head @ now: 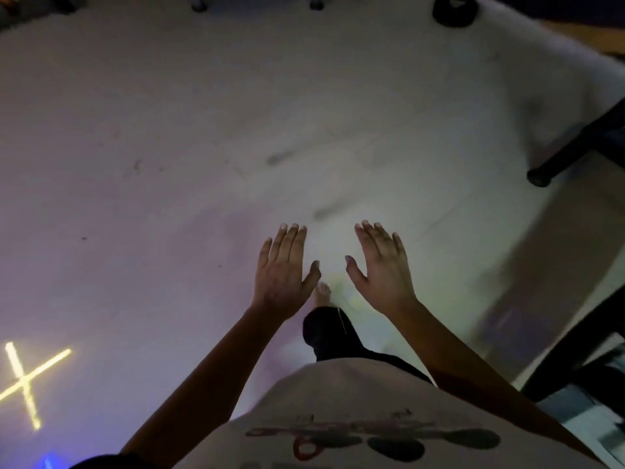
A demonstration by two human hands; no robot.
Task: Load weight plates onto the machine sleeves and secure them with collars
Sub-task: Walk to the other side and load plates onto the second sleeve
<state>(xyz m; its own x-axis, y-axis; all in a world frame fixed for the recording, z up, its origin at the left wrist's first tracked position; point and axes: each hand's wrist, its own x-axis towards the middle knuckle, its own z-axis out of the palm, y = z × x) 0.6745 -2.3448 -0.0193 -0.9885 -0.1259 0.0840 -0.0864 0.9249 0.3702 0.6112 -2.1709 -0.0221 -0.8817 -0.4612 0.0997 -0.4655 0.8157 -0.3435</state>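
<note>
The left hand (282, 270) and right hand (384, 269) hover side by side, palms down, fingers spread, holding nothing, above a pale floor (169, 147). A black round weight plate (455, 10) lies far ahead near the top edge, well apart from both.

The pale grey floor (169, 130) is showing dark smudges and a glowing yellow cross (25, 384), the black plate (455, 10) is lying far off, the white shirt (372, 418) is carrying a dark-and-red print.
</note>
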